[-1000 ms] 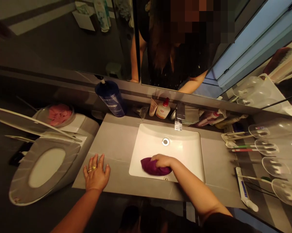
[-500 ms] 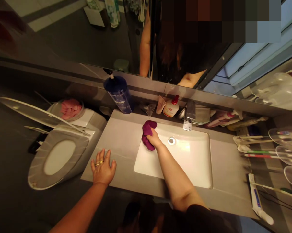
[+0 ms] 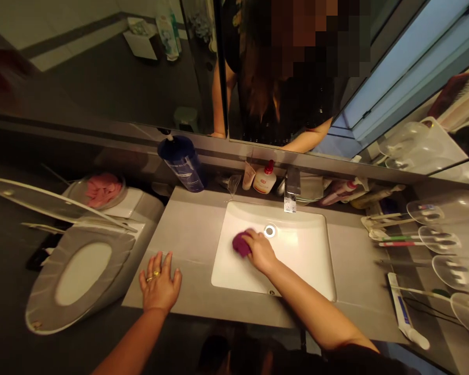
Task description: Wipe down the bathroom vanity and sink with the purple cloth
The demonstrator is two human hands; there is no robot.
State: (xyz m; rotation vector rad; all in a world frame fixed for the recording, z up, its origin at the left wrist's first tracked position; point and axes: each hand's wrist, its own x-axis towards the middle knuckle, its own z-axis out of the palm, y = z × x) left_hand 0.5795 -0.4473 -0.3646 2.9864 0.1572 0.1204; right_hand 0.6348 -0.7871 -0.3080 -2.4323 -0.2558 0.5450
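Note:
My right hand is closed on a bunched purple cloth, down inside the white sink, left of the drain. The cloth is slightly blurred, and its underside is hidden. My left hand lies with fingers spread on the grey countertop, near its left front edge. A ring shows on one of its fingers. Above the back rim of the basin stands the faucet.
Along the back ledge are a large blue pump bottle, a pink tube and a white bottle with a red cap. The toilet stands left, lid raised. Toothbrushes and a toothpaste tube hang at right below a mirror.
My right hand has moved the purple cloth from the sink's back left corner forward and inward over the basin. My left hand stays on the countertop. The view has shifted slightly.

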